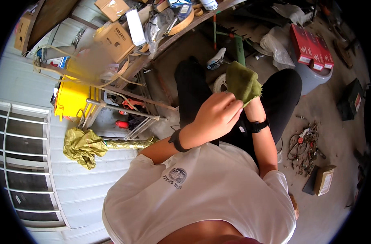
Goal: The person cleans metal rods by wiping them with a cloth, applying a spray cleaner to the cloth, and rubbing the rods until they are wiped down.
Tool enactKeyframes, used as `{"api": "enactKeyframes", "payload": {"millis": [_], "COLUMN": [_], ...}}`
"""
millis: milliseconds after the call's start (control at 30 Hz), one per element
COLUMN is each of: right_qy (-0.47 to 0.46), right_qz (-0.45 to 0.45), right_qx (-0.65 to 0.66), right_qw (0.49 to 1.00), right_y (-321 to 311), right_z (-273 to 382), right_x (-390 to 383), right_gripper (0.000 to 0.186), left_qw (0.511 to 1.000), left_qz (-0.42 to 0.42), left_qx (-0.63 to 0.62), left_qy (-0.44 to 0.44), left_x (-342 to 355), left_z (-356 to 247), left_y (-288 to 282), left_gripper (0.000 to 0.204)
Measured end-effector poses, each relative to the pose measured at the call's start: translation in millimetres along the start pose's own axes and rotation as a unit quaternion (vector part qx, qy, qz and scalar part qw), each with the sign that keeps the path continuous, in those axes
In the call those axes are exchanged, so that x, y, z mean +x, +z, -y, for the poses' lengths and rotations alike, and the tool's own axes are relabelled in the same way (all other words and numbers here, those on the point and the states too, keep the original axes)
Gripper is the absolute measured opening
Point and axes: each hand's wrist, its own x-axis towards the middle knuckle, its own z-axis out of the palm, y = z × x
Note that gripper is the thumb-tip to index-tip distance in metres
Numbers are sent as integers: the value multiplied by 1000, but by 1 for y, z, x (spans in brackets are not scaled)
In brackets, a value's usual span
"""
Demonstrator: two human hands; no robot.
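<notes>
An olive-green cloth [243, 81] with a frayed edge covers my right hand [254, 106] down to the wrist. The fingers of that hand are hidden under it, and I cannot tell how they are bent. My left hand [219, 114] is closed, its thumb and fingers pinching the cloth's near left edge. Both hands are above my lap, between my knees in black trousers [284, 87]. Just beyond the cloth rises a green metal tube [239, 51], and a pale round ring [220, 83] shows partly behind it.
A workbench with cardboard boxes [114, 40] stands ahead to the left, near a yellow bin [73, 99]. To the right are red boxes [309, 44] on a grey tub [311, 77], a black case [350, 99], scattered small metal parts [305, 148] and a small carton [324, 180].
</notes>
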Motion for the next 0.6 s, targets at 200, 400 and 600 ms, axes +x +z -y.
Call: {"api": "enactKeyframes", "payload": {"millis": [200,400,600], "right_qy": [176,169,133], "right_qz": [-95,17,-114], "right_qx": [397,-81,406], "right_qw": [896,982,897], "right_y": [-14,-13,13], "right_z": [33,24,-26], "right_x": [-31,-40,-55], "right_gripper": [26,37,33], "left_qw": [999,994,988], "left_qz": [26,-30,-84], "left_qx": [-12,94,28], "left_qy": [-20,-39,-130], "left_x": [2,25,82], "left_z": [13,75,157], "left_y": [-9,-40,-48], "left_gripper": [16,16,28]}}
